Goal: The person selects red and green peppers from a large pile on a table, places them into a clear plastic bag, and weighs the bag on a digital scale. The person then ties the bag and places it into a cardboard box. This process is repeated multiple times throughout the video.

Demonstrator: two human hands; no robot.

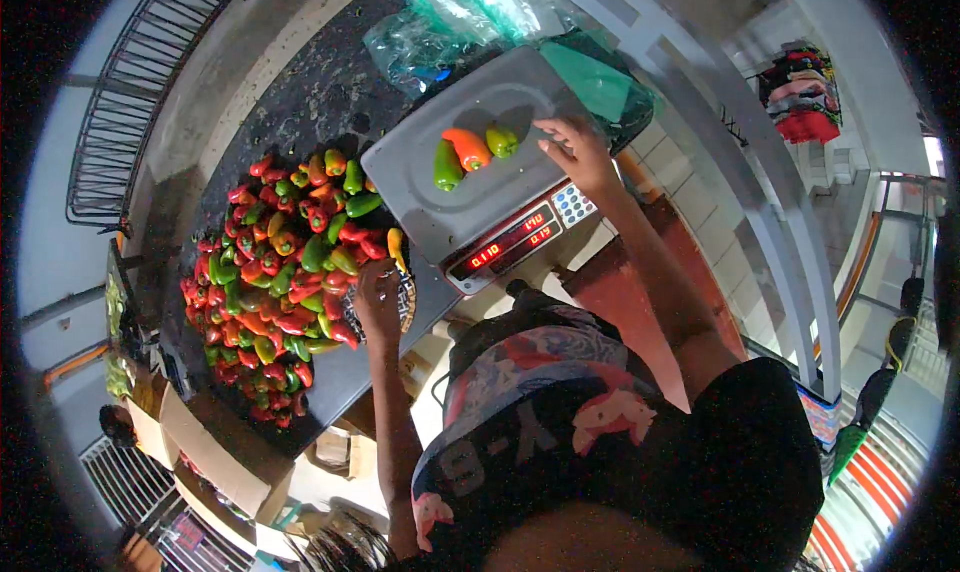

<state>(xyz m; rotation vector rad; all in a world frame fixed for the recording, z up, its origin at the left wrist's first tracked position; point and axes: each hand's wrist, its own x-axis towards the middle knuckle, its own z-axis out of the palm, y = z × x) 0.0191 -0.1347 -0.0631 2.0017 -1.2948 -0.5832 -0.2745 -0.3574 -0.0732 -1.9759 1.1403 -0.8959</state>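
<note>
A green pepper (448,165), an orange pepper (468,149) and a smaller green pepper (502,140) lie side by side on the grey platform of a digital scale (420,189), whose red display is lit. My right hand (574,150) is over the platform's right side, beside the small green pepper, fingers apart and holding nothing. My left hand (377,290) is at the near right edge of a large heap of red, green and orange peppers (285,264), just below a yellow pepper (396,249); its fingers are bent, and whether they grip anything cannot be told.
Clear and green plastic bags (480,24) lie beyond the scale on the dark table (300,99). A patterned, round-rimmed item (409,302) is by my left hand. An open cardboard box (214,452) stands at the lower left. Grey metal bars (697,84) rise at the right.
</note>
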